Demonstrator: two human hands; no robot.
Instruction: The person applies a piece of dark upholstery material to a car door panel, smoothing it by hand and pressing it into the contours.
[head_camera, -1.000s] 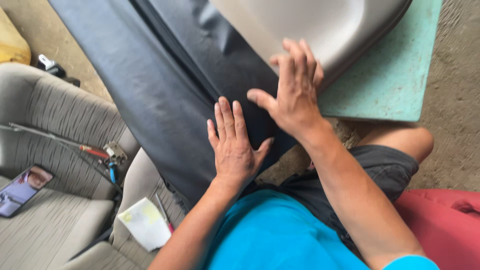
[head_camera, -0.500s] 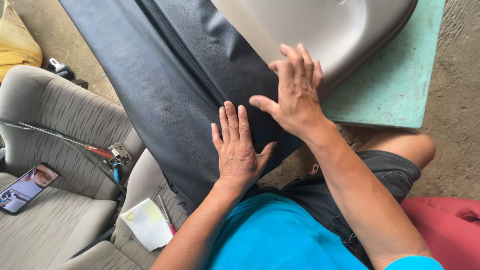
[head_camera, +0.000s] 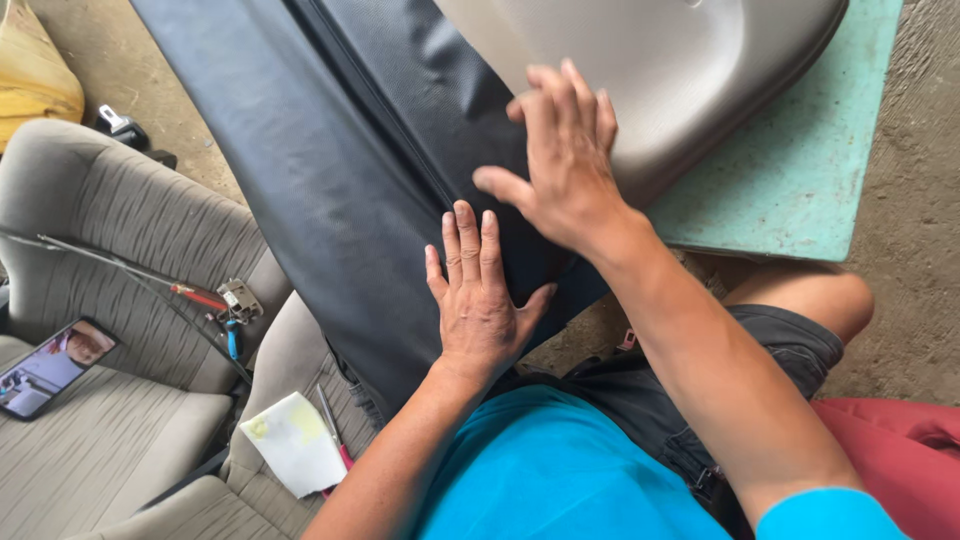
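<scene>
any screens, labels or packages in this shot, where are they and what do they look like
Dark-framed rectangular phone, far left on the grey fabric car seat, lying tilted, screen lit with a bright picture.
White folded paper sheet with pale yellow patches, lower left on the seat cushion, beside the person's left forearm; whether it is a label or package is unclear.
No signs in view.

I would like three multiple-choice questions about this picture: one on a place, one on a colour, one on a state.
1. Where does the phone lie?
A. on the grey car seat
B. on the green board
C. on the black cover

2. What colour is the board under the grey shell?
A. red
B. green
C. yellow

3. How is the left hand?
A. in a fist
B. gripping pliers
C. flat on the black cover

Answers: 1 A, the phone rests on the seat cushion at lower left. 2 B, the board is pale green. 3 C, its fingers lie spread, palm down.
</scene>
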